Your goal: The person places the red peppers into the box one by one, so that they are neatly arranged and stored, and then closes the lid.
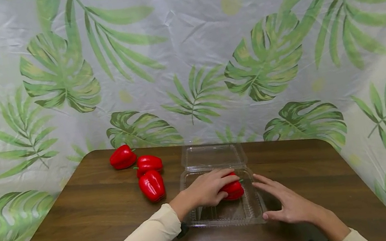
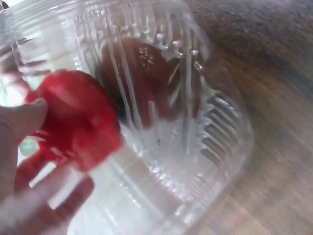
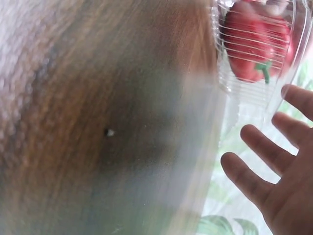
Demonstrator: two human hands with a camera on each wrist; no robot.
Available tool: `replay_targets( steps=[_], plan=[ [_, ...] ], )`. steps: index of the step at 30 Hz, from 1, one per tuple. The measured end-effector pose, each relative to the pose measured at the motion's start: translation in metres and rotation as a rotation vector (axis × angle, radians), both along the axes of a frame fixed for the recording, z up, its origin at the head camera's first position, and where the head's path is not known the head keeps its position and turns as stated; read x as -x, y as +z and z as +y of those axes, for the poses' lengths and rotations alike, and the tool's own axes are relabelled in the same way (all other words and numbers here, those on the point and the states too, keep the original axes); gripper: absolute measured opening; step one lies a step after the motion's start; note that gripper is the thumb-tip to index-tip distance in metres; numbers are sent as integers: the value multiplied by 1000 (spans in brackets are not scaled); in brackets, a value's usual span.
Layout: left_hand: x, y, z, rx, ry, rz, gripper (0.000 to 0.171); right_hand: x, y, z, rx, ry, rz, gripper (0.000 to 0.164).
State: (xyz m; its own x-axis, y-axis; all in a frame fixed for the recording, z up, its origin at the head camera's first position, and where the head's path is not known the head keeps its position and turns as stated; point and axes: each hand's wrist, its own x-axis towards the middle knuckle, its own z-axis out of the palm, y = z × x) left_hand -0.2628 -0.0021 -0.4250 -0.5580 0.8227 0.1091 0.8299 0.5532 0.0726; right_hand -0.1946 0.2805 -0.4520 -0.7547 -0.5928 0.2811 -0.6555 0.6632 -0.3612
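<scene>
My left hand [image 1: 208, 189] holds a red bell pepper [image 1: 234, 191] inside a clear plastic clamshell container [image 1: 225, 217], whose lid [image 1: 214, 155] lies folded back. The left wrist view shows thumb and fingers around the red pepper [image 2: 80, 120], over the ribbed clear tray [image 2: 215, 142]. My right hand [image 1: 289, 201] is spread at the container's right side, fingers extended and holding nothing. In the right wrist view, its fingers are apart near the container wall, with the pepper's green stem [image 3: 264, 68] showing through the plastic.
Three more red bell peppers lie on the table's left: one at the back [image 1: 123, 157], one beside it [image 1: 149, 163], and one nearer [image 1: 152, 186]. The brown wooden table [image 1: 119, 225] backs onto a leaf-patterned cloth [image 1: 198, 54].
</scene>
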Motion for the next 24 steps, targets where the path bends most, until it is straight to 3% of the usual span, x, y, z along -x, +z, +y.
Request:
replay_targets(
  steps=[7,24],
  plan=[
    [2,-4,7,-8,1,-12,55,0,0,0,-1,-5,2,77],
    [2,-8,14,-18,-19,40,55,1,-1,-2,14,-11,-36,77]
  ],
)
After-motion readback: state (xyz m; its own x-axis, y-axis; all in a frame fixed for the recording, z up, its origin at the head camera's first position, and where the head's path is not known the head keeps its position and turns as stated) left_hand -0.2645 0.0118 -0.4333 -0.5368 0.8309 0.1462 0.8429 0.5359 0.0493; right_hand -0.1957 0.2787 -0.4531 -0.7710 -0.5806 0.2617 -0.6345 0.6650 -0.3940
